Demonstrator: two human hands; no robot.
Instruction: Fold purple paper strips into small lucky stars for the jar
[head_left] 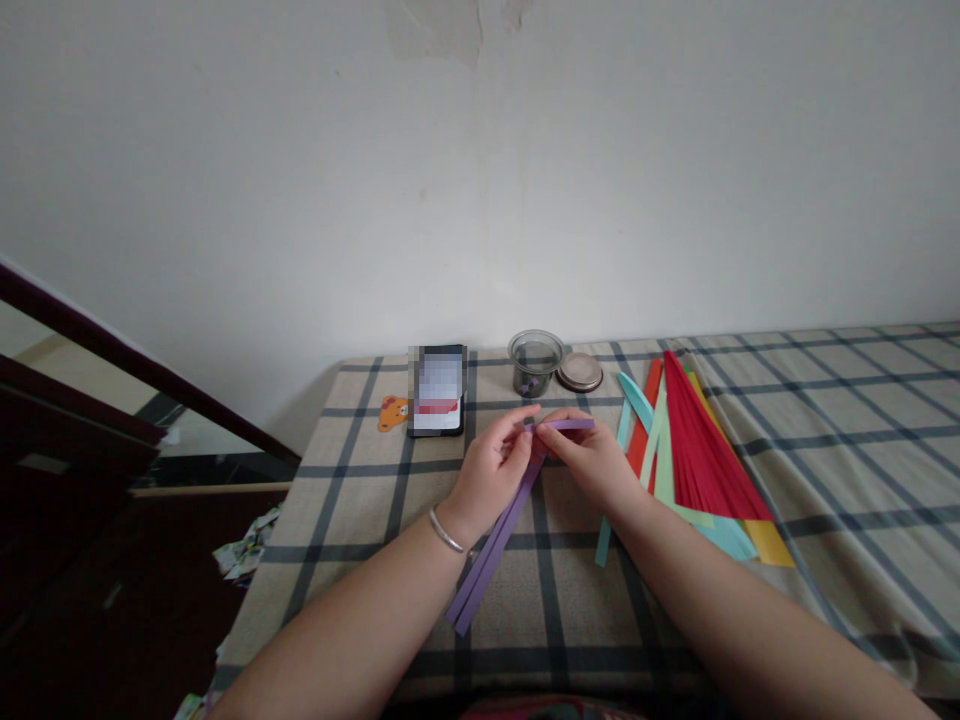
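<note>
Purple paper strips hang from between my two hands toward the table's near side, and one short end sticks out to the right over my right fingers. My left hand pinches the strips near their upper end, thumb and forefinger closed on them. Close beside it, my right hand also grips the purple paper, its thumb pressed on the strip. The exact fold between the fingertips is too small to make out. Just beyond my hands stands a clear plastic cup with a few small purple pieces inside.
A round lid lies right of the cup. A phone stands left, beside an orange bear cutout. Fanned red paper strips, with orange, green, blue and yellow ones, lie at the right on the checked tablecloth. A wall rises behind.
</note>
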